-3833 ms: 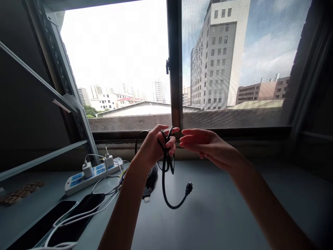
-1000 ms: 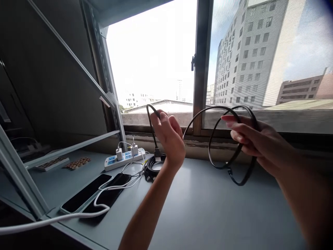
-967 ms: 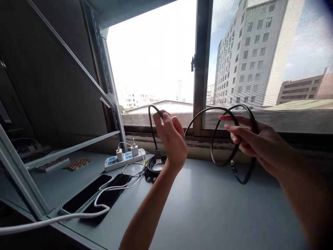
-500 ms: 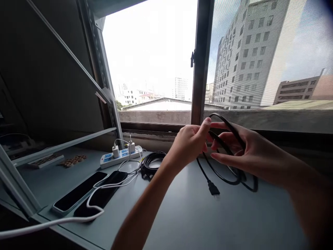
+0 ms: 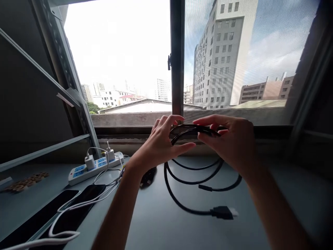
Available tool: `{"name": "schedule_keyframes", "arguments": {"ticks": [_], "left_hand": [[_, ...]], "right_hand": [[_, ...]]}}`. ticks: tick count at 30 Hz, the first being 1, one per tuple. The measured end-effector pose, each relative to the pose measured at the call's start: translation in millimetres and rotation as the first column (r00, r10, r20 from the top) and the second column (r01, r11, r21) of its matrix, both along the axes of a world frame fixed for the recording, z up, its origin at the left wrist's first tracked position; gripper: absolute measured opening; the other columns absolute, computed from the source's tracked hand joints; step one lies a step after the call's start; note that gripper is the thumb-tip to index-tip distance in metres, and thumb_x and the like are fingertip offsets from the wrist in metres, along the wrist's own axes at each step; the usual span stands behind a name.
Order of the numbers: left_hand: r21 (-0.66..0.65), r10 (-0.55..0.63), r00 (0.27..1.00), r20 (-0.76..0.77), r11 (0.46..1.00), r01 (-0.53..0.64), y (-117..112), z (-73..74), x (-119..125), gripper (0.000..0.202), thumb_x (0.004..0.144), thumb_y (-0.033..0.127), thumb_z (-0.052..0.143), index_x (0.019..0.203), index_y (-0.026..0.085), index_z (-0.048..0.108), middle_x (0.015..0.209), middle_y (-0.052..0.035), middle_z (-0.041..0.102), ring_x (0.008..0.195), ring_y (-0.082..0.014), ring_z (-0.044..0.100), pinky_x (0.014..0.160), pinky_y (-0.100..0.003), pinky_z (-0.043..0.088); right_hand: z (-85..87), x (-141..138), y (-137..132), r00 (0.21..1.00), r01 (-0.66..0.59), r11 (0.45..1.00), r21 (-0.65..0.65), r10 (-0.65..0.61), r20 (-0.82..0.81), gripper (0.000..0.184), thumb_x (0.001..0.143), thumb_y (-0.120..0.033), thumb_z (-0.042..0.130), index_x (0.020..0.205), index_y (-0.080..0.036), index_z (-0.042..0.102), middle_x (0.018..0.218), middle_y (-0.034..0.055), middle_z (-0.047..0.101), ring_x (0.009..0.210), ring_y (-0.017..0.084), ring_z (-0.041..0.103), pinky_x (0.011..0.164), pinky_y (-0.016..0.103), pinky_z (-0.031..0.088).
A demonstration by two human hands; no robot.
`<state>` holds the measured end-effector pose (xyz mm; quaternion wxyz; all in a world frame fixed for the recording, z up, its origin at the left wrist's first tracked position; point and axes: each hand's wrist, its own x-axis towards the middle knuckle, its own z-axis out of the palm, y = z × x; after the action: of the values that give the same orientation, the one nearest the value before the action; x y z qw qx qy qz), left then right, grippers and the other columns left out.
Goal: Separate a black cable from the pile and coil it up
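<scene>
A black cable (image 5: 194,180) hangs in several loops in front of the window. My right hand (image 5: 231,142) pinches the top of the loops between thumb and fingers. My left hand (image 5: 161,144) touches the same bundle from the left, thumb under it and fingers spread over it. One loop sags low and ends in a black plug (image 5: 223,212) just above the grey tabletop (image 5: 281,194). A second, thinner cable end (image 5: 204,188) points left below my right hand.
A white power strip (image 5: 93,167) with two chargers lies at the left. White leads run from it to two dark phones (image 5: 59,217) near the front left. Another black cable coil (image 5: 148,175) lies behind my left wrist. Metal shelf rails (image 5: 44,149) stand left.
The view has swung back to the right. My hands have come level at the top of the cable; the loops hang lower and the plug has dropped toward the tabletop.
</scene>
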<state>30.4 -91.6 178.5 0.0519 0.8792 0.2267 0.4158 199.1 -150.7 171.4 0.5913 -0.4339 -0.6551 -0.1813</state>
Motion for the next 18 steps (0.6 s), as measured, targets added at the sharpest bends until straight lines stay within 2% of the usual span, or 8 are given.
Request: {"name": "schedule_keyframes", "arguments": {"ticks": [2, 4, 6, 8, 11, 14, 16, 18], "left_hand": [[-0.035, -0.016, 1.0, 0.003, 0.999, 0.016, 9, -1.9, 2, 0.039, 0.077, 0.037, 0.063, 0.112, 0.024, 0.055, 0.108, -0.0044, 0.057, 0.098, -0.0199, 0.053, 0.078, -0.03, 0.044], [-0.031, 0.0, 0.994, 0.112, 1.0, 0.004, 15, -3.1, 8, 0.015, 0.08, 0.03, 0.057, 0.09, 0.02, 0.064, 0.09, -0.0034, 0.06, 0.081, -0.0162, 0.056, 0.068, -0.027, 0.043], [-0.037, -0.018, 0.956, 0.294, 0.999, 0.031, 18, -2.7, 13, 0.024, 0.082, 0.025, 0.053, 0.061, 0.017, 0.062, 0.07, -0.0025, 0.058, 0.066, -0.0126, 0.055, 0.061, -0.025, 0.041], [-0.115, -0.069, 0.881, 0.468, 0.984, 0.139, 18, -1.2, 16, 0.04, 0.082, 0.024, 0.05, 0.043, 0.017, 0.05, 0.051, -0.0008, 0.051, 0.05, -0.0098, 0.05, 0.054, -0.024, 0.039], [-0.291, -0.061, 0.765, 0.641, 0.903, 0.316, 16, 0.6, 17, 0.047, 0.081, 0.023, 0.052, 0.037, 0.019, 0.037, 0.033, 0.0039, 0.035, 0.032, -0.0075, 0.035, 0.038, -0.024, 0.029], [-0.387, 0.026, 0.652, 0.758, 0.822, 0.418, 14, 0.7, 18, 0.051, 0.08, 0.022, 0.054, 0.036, 0.019, 0.029, 0.033, 0.0059, 0.025, 0.029, -0.0054, 0.025, 0.033, -0.023, 0.018], [-0.415, 0.07, 0.608, 0.791, 0.792, 0.448, 10, 0.7, 20, 0.053, 0.08, 0.021, 0.056, 0.036, 0.018, 0.026, 0.033, 0.0063, 0.023, 0.03, -0.0041, 0.023, 0.033, -0.022, 0.017], [-0.423, 0.089, 0.594, 0.799, 0.785, 0.452, 4, 0.6, 23, 0.054, 0.08, 0.02, 0.057, 0.035, 0.017, 0.026, 0.032, 0.0066, 0.022, 0.03, -0.0035, 0.021, 0.033, -0.022, 0.016]], "right_hand": [[1.8, -6, -8, 1.0, 0.023, 0.996, 0.088, -0.023, 0.005, 0.022, 0.068, -0.008, 0.062, 0.082, -0.022, 0.072, 0.061, -0.005, 0.057, 0.048, 0.011, 0.051, 0.048, 0.021, 0.041], [3.3, -12, -18, 0.998, 0.052, 0.984, 0.172, -0.059, 0.031, 0.021, 0.07, -0.007, 0.062, 0.082, -0.021, 0.071, 0.068, -0.0043, 0.059, 0.055, 0.012, 0.053, 0.052, 0.022, 0.042], [4.5, -18, -25, 0.993, 0.083, 0.966, 0.247, -0.1, 0.057, 0.021, 0.069, -0.005, 0.063, 0.081, -0.02, 0.069, 0.071, -0.0038, 0.059, 0.062, 0.013, 0.053, 0.056, 0.023, 0.042], [4.6, -21, -27, 0.991, 0.104, 0.958, 0.266, -0.123, 0.056, 0.022, 0.07, -0.004, 0.064, 0.083, -0.021, 0.068, 0.071, -0.0035, 0.058, 0.068, 0.015, 0.052, 0.059, 0.024, 0.043], [1.2, -18, -13, 0.995, 0.098, 0.976, 0.193, -0.1, 0.004, 0.021, 0.074, -0.009, 0.062, 0.089, -0.023, 0.067, 0.079, -0.0023, 0.06, 0.073, 0.017, 0.055, 0.06, 0.026, 0.044], [-4.8, -10, 12, 0.998, 0.056, 0.995, 0.088, -0.052, -0.04, 0.012, 0.079, -0.016, 0.063, 0.09, -0.02, 0.067, 0.076, -0.0013, 0.061, 0.069, 0.017, 0.058, 0.057, 0.026, 0.045], [-7.0, -6, 23, 0.992, -0.056, 0.998, 0.014, 0.057, -0.112, 0.009, 0.081, -0.022, 0.065, 0.089, -0.018, 0.067, 0.069, -0.0012, 0.062, 0.062, 0.016, 0.059, 0.053, 0.024, 0.045], [-6.2, -4, 23, 0.941, -0.231, 0.972, -0.036, 0.214, -0.262, 0.011, 0.082, -0.028, 0.066, 0.08, -0.017, 0.068, 0.06, -0.0012, 0.059, 0.052, 0.015, 0.057, 0.045, 0.021, 0.044]]}}
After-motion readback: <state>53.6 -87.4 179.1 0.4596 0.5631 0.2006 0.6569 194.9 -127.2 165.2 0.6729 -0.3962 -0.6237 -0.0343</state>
